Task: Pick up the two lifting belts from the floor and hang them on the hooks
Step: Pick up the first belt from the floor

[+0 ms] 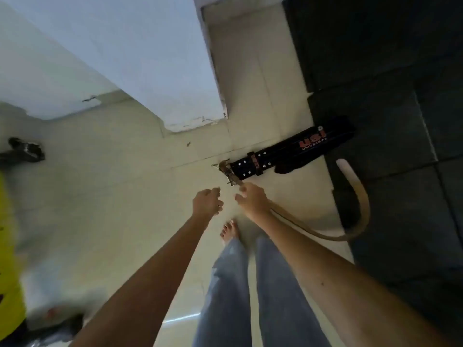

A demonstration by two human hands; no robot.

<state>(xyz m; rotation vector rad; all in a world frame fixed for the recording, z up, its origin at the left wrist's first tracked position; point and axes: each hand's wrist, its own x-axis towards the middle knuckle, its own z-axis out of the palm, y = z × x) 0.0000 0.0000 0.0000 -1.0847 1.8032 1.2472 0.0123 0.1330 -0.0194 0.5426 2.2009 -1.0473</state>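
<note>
A black lifting belt (292, 150) with red and white lettering lies flat on the pale tiled floor, its far end on the dark mat. A tan leather lifting belt (360, 209) is off the floor; my right hand (253, 200) is shut on it near its metal buckle (231, 175), and its tail curves out to the right over the mat. My left hand (208, 201) hovers just left of my right hand, fingers loosely curled and apart, holding nothing. No hooks are in view.
A white wall corner (190, 113) juts out behind the belts. Dark rubber mats (390, 83) cover the floor at right. My bare foot (229, 231) and jeans-clad legs stand below the hands. A dark shoe (25, 149) lies at far left, something yellow (7, 259) beside it.
</note>
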